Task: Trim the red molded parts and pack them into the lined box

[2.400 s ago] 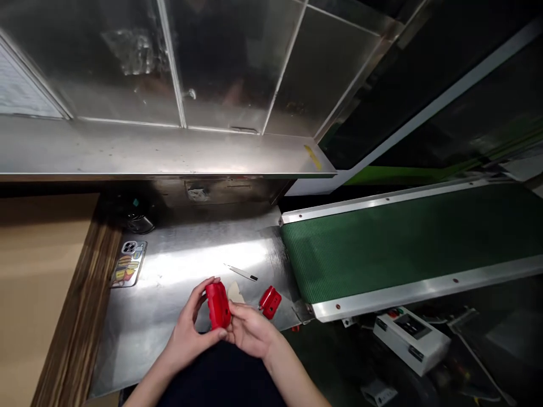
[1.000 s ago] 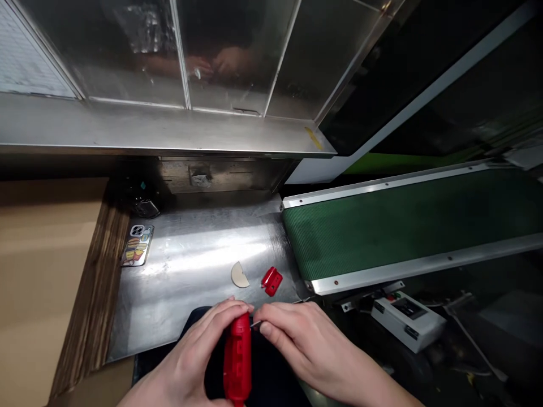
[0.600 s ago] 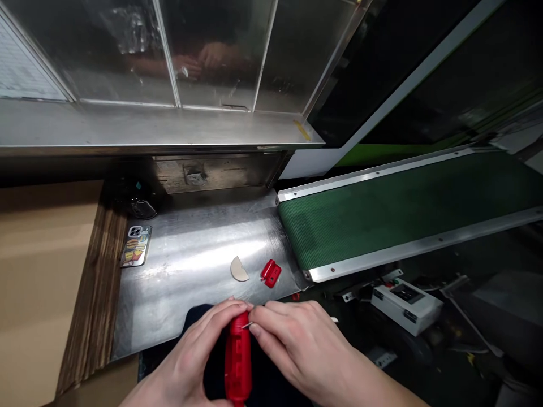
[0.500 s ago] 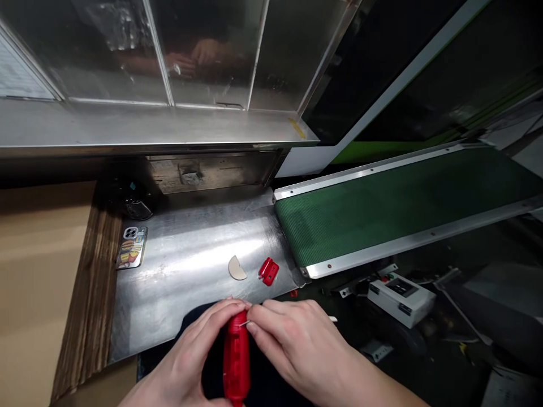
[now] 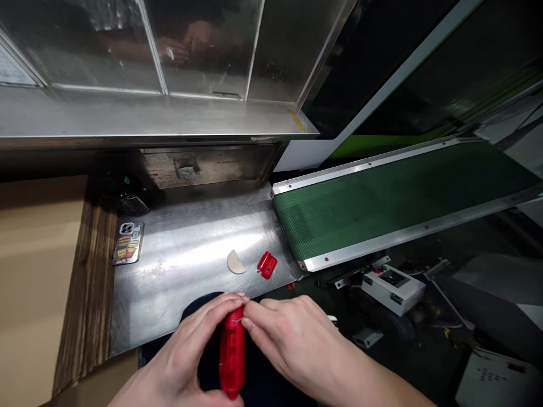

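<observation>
At the bottom centre, my left hand [image 5: 186, 353] is closed around a long red plastic part [image 5: 232, 353], holding it upright by its two ends. Slots show along the part's side, and ribs ring its upper end. My right hand [image 5: 292, 339] pinches a thin metal-tipped tool [image 5: 239, 320], its tip touching the ribbed end. A pale end shows past the right hand's far side; the tool's kind is hidden. On the metal table beyond lie a small red plastic piece [image 5: 267, 265] and a beige half-disc [image 5: 236, 262].
The metal table [image 5: 169, 282] meets a green conveyor belt [image 5: 382, 198] on the right. A phone [image 5: 129, 243] lies at the table's left, beside stacked cardboard [image 5: 42, 271]. A black object [image 5: 133, 200] stands behind it. Low on the right sits a white control box [image 5: 393, 288].
The view has shifted slightly, so the surroundings sit a little higher and further left. Both hands keep their hold, and the tool tip stays at the red part's upper end.
</observation>
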`<state>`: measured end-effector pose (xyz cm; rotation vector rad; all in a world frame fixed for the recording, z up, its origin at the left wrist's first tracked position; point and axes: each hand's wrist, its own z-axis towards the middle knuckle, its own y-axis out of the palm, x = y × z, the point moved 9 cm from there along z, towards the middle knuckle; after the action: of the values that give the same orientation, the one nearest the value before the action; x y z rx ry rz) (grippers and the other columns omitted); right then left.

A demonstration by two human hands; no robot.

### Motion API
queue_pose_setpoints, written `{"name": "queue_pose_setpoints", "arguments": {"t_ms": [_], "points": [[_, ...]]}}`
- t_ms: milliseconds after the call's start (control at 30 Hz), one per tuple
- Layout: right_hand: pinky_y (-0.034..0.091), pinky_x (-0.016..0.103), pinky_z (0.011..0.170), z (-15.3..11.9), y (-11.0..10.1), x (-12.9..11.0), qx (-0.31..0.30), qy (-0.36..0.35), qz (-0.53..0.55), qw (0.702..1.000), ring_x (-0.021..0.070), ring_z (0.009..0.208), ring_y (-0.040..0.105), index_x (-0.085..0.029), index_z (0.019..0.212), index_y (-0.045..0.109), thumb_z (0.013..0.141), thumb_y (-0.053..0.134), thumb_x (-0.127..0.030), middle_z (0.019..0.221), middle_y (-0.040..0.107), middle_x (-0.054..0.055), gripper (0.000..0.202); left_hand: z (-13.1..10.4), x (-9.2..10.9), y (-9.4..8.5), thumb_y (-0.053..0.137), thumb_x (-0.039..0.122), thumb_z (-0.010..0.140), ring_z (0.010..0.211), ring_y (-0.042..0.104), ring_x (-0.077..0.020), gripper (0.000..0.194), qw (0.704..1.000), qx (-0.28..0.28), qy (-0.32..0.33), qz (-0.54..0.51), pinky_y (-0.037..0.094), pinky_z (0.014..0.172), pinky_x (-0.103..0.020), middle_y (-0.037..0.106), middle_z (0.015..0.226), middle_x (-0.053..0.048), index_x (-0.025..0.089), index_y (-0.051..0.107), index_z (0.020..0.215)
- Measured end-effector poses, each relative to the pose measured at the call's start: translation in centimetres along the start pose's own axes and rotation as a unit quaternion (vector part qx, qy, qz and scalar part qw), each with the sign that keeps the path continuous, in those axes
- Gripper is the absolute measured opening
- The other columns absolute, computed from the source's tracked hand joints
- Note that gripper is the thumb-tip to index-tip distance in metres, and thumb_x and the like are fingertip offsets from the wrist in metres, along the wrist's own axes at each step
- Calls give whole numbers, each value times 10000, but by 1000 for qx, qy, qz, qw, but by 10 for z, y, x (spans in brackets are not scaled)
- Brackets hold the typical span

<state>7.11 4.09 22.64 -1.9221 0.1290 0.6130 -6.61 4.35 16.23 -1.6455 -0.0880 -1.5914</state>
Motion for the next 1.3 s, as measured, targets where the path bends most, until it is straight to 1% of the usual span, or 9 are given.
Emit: {"name": "queue_pose_setpoints", "arguments": {"t_ms": [300, 600, 800, 900, 967, 1033, 1133, 1233, 1300], "points": [[212, 361, 531, 3, 2, 0, -47, -11, -7, 999, 161, 591, 622, -254, 1024, 588, 1133, 355, -378, 814, 744, -9, 285, 2, 6, -5, 848, 514, 805, 1439, 537, -355, 1116, 1000, 8, 21, -1, 474, 1201, -460, 500, 1601, -164, 313, 142, 1645], [251, 330, 552, 7, -1, 5, -63, -5, 38, 997, 148, 573, 577, -257, 995, 609, 1129, 367, -410, 785, 738, -16, 316, 5, 9, -7, 859, 499, 794, 1412, 562, -375, 1139, 999, 20, 32, -1, 498, 1175, -497, 524, 1578, -174, 315, 139, 1657], [341, 286, 640, 14, 1, 16, -101, -22, 196, 975, 127, 644, 525, -240, 939, 620, 1112, 419, -412, 771, 634, -35, 316, 8, 11, -8, 824, 530, 826, 1436, 539, -358, 1114, 999, 12, 36, 8, 477, 1195, -473, 511, 1588, -176, 298, 121, 1658], [358, 268, 629, 17, 9, 23, -117, -43, 387, 914, 118, 652, 466, -214, 828, 555, 1109, 395, -487, 734, 518, -40, 423, 12, 12, -8, 818, 526, 836, 1459, 513, -356, 1086, 999, 5, 32, -2, 437, 1224, -498, 504, 1594, -168, 310, 133, 1650], [352, 267, 615, 19, 13, 33, -89, -26, 455, 886, 122, 651, 427, -212, 814, 533, 1094, 397, -558, 720, 461, -44, 465, 12, 12, -7, 827, 502, 834, 1473, 494, -361, 1080, 1000, 0, 25, -11, 406, 1243, -522, 496, 1602, -160, 323, 134, 1644], [356, 268, 630, 19, 14, 41, -38, -2, 452, 891, 129, 678, 414, -214, 837, 539, 1055, 484, -599, 743, 453, -44, 446, 12, 11, -6, 837, 477, 830, 1482, 480, -367, 1084, 1000, -3, 18, -21, 399, 1247, -534, 493, 1603, -154, 335, 130, 1640], [391, 258, 642, 15, 18, 35, 9, 30, 446, 894, 136, 721, 443, -223, 895, 566, 979, 648, -580, 813, 504, -36, 376, 10, 7, -4, 849, 455, 819, 1464, 497, -378, 1099, 1000, 2, 7, -25, 426, 1228, -541, 502, 1586, -156, 340, 124, 1637], [372, 252, 586, 14, 19, 26, 37, 49, 370, 927, 127, 653, 470, -241, 921, 608, 939, 731, -480, 776, 540, -50, 269, 10, 5, -3, 861, 446, 801, 1435, 524, -381, 1132, 1000, 12, -2, -9, 457, 1204, -539, 509, 1566, -159, 339, 108, 1639], [373, 268, 600, 15, 6, 35, 116, 67, 257, 957, 136, 633, 518, -248, 929, 627, 969, 680, -418, 748, 580, -43, 183, 12, 4, -3, 879, 423, 778, 1433, 524, -382, 1156, 1000, 7, -17, -1, 471, 1194, -535, 501, 1571, -152, 348, 107, 1635]]}}
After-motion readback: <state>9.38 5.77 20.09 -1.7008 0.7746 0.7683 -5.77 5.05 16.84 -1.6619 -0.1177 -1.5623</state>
